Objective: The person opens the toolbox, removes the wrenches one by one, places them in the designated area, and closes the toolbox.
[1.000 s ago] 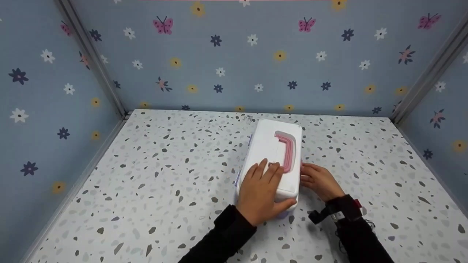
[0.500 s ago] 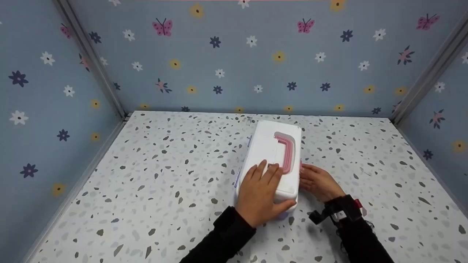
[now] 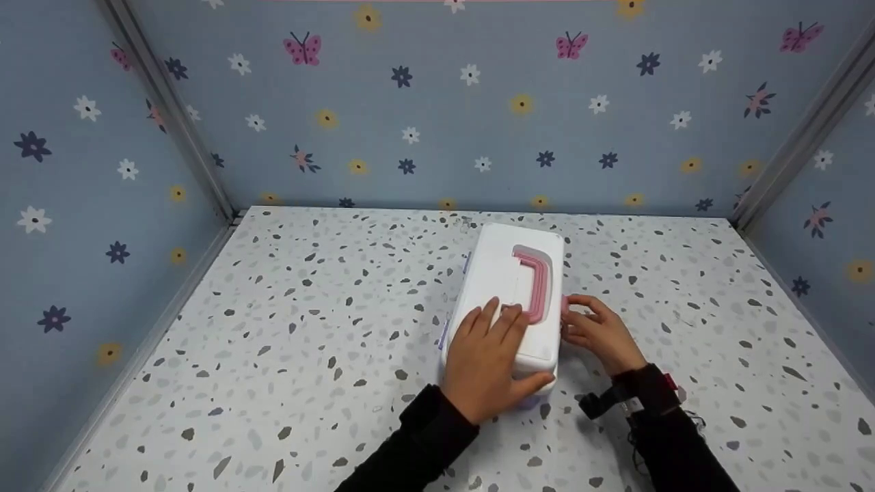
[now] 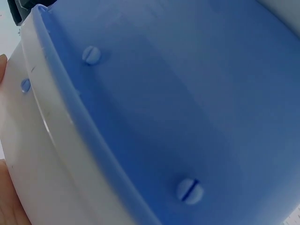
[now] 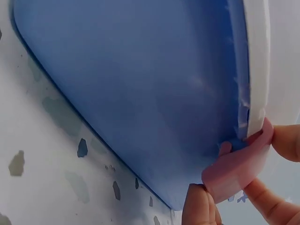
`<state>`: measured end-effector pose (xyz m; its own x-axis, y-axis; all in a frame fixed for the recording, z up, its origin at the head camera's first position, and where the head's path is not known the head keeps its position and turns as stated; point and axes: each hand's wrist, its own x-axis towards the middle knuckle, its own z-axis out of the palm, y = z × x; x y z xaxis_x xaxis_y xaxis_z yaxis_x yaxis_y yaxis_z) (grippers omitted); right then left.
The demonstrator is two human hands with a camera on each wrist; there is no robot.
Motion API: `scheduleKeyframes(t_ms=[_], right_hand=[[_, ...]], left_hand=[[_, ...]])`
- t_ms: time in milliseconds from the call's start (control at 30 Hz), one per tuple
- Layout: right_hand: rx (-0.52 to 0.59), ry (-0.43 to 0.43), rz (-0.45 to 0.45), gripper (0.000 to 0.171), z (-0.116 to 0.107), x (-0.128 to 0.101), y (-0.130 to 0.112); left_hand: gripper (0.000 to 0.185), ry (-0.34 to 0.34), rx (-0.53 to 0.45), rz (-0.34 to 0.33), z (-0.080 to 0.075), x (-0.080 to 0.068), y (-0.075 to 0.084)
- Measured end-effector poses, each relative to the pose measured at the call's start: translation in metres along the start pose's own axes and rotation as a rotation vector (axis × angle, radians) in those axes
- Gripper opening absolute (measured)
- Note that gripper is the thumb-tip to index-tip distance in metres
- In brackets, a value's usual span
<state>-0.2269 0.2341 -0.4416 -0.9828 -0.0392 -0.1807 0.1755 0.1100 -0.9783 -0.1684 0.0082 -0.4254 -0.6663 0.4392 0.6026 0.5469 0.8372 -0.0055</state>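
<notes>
Both my hands are on the box (image 3: 509, 294): my left hand (image 3: 487, 362) lies flat across its lid, while my right hand (image 3: 600, 333) pinches the pink latch (image 5: 236, 169) beside it.

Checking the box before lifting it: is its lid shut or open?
Shut: the white lid sits flat on the box, pink latch pinched by the right hand.

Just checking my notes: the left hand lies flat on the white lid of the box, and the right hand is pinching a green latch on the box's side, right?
Not quite. The latch is pink, not green, as the right wrist view shows. The rest holds: the left hand lies flat on the white lid of the box, and the right hand pinches the latch at its side.
</notes>
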Motion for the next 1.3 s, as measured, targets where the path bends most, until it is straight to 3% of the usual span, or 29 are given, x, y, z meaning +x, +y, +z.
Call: scheduleKeyframes(t_ms=[300,800,1033,1300], right_hand=[[-0.162,-0.051,-0.083,0.057,-0.01,0.0,-0.003],[-0.279,-0.081,-0.249,0.058,-0.026,0.0,-0.003],[-0.374,-0.089,-0.315,0.053,-0.037,-0.002,-0.002],[-0.388,-0.097,-0.313,0.053,-0.041,-0.006,-0.004]], left_hand=[[0.084,-0.005,0.005,0.0,-0.001,0.002,0.0],[0.085,-0.05,0.008,-0.017,-0.001,0.001,0.001],[0.083,-0.003,-0.006,-0.004,0.0,0.0,0.001],[0.082,-0.006,-0.008,-0.005,0.001,0.0,0.0]])
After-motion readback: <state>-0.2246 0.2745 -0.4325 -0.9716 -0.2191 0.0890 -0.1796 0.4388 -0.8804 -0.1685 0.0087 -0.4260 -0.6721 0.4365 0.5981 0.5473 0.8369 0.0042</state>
